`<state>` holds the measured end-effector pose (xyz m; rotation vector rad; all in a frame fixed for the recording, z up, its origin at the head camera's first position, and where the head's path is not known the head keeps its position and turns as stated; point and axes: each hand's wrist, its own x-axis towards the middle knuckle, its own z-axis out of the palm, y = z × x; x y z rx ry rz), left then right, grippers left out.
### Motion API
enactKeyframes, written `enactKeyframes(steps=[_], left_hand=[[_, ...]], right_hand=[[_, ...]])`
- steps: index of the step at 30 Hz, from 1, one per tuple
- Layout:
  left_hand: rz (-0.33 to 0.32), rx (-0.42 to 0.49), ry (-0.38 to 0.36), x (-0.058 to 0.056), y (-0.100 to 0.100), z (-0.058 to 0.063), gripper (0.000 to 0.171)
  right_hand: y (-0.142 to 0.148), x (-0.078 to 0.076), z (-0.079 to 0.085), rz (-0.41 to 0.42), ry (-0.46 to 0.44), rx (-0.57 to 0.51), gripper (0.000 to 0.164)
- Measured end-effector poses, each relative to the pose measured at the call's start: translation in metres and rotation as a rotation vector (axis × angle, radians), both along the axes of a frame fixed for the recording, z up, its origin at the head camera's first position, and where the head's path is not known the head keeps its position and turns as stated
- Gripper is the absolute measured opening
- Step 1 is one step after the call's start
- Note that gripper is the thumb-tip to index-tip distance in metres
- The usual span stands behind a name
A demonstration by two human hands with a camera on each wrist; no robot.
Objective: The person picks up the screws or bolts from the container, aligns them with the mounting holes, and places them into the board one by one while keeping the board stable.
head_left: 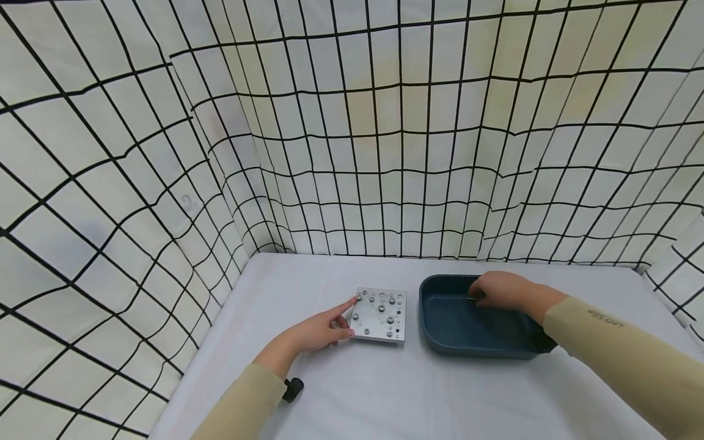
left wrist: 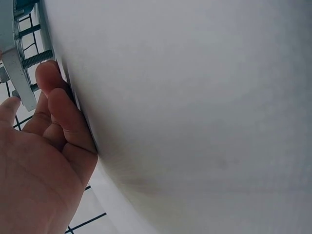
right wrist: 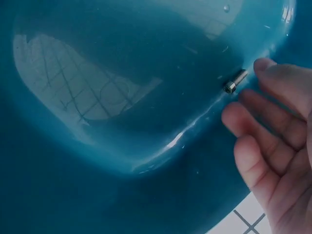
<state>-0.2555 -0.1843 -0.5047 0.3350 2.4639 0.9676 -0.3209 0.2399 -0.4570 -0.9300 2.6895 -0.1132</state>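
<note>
A square metal plate [head_left: 379, 315] studded with several bolts lies on the white table. My left hand [head_left: 321, 327] holds it by its left edge, index finger at the upper corner and thumb at the lower. In the left wrist view, curled fingers [left wrist: 51, 80] sit beneath the plate's rim [left wrist: 19, 73], beside bolt shanks that stick out below. My right hand [head_left: 503, 292] reaches down into the dark blue tray [head_left: 467, 351]. Seen from the right wrist, a small socket-head screw [right wrist: 236, 81] lies inside, just off the tips of my loosely bent fingers [right wrist: 251, 122] and thumb.
The tray stands to the right of the plate. A black knob-like piece [head_left: 293, 389] shows by my left cuff, and another dark piece [head_left: 541, 342] under my right cuff. White walls with a black grid [head_left: 401, 131] enclose the table at the back and sides.
</note>
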Motion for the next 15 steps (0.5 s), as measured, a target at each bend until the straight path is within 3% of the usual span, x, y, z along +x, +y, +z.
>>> enactKeyframes(steps=[15], left_hand=[[-0.002, 0.023, -0.001, 0.000, -0.001, -0.001, 0.078]], right_hand=[[-0.005, -0.003, -0.014, -0.029, -0.022, 0.045, 0.017]])
